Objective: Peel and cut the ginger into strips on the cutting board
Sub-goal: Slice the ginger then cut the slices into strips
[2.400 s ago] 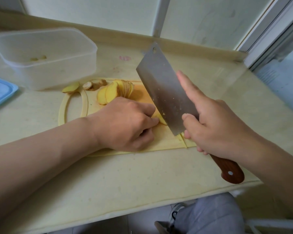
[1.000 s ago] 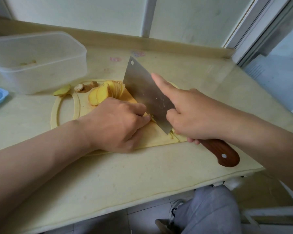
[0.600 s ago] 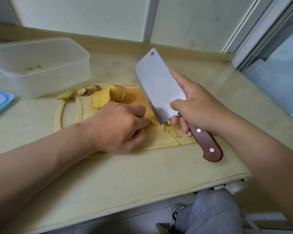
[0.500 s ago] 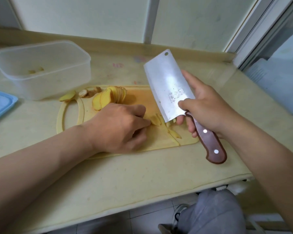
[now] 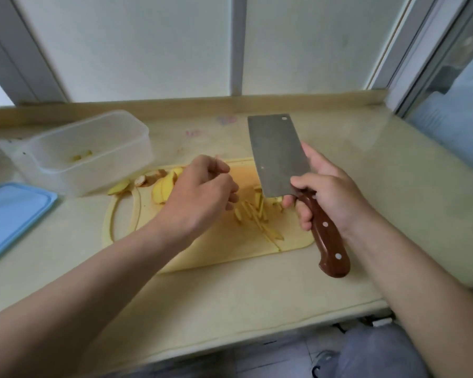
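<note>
A pale yellow cutting board lies on the counter. Several thin ginger strips are scattered on its right half. A fanned stack of ginger slices lies at its far left, partly hidden by my left hand. That hand hovers just above the board with loosely curled fingers, and I see nothing held in it. My right hand grips the wooden handle of a cleaver. The blade is lifted off the board, tip pointing away, above the strips.
A clear plastic container with a few ginger bits stands at the back left, its blue lid on the counter left of the board. Peel scraps lie at the board's far edge. The counter's front edge is close.
My left hand has lifted off the board and moved back toward the slices, uncovering the cut strips. The cleaver has come up from its cut and is now held raised.
</note>
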`<state>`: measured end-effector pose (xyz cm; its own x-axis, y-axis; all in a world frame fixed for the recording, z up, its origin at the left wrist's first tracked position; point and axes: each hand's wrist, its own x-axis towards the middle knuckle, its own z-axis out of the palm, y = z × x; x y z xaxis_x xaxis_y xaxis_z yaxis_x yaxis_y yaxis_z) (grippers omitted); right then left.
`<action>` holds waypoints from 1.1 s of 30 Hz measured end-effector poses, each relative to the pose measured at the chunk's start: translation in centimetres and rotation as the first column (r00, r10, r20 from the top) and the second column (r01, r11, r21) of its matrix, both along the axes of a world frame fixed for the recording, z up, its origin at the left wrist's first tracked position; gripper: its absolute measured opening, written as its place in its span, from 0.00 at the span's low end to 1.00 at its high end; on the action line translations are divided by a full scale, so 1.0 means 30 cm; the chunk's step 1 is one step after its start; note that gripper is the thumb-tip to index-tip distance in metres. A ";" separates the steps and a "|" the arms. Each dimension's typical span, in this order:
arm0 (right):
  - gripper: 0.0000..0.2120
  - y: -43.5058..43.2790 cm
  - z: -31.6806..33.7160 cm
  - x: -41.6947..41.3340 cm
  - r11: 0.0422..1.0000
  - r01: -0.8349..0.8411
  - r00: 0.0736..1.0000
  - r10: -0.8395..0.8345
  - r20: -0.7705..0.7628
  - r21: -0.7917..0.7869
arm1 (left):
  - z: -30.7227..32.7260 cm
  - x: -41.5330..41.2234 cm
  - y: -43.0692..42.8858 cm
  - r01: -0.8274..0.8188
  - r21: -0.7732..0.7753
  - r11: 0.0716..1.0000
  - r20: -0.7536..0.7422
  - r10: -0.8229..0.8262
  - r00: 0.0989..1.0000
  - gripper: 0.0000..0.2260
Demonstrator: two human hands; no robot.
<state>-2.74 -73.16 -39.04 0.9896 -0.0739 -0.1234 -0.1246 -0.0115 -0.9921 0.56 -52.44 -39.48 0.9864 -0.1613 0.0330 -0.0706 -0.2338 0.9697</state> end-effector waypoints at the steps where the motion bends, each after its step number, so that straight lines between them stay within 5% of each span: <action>1: 0.33 -0.002 0.000 0.003 0.999 -0.011 1.000 0.011 -0.001 0.032 | 0.020 -0.007 -0.027 -0.088 -0.167 0.982 -0.171 0.059 0.984 0.06; 4: 0.29 0.002 0.007 0.002 0.994 -0.046 0.999 0.045 0.014 0.103 | 0.065 -0.019 -0.072 -0.273 -0.401 0.874 -0.461 0.065 0.885 0.09; 6: 0.27 0.007 0.012 -0.003 0.985 -0.075 0.997 0.072 0.024 0.153 | 0.074 -0.026 -0.080 -0.289 -0.526 0.800 -0.580 -0.089 0.810 0.15; 9: 0.29 0.022 0.015 -0.010 0.984 -0.085 0.996 0.083 0.019 0.159 | 0.078 -0.039 -0.084 -0.168 -0.686 0.708 -0.576 -0.389 0.719 0.24; 12: 0.32 0.040 0.013 -0.014 0.991 -0.042 0.999 0.044 -0.015 0.127 | 0.081 -0.039 -0.085 -0.120 -0.748 0.652 -0.533 -0.485 0.693 0.28; 23: 0.32 0.008 0.018 -0.035 0.999 0.018 0.999 -0.016 -0.040 0.048 | 0.082 -0.034 -0.033 -0.232 -0.659 0.716 -0.591 -0.301 0.748 0.26; 33: 0.34 -0.027 0.032 -0.077 0.983 -0.130 0.988 0.117 -0.102 -0.133 | 0.123 -0.025 0.008 -0.053 -0.367 0.929 -0.514 -0.155 0.844 0.27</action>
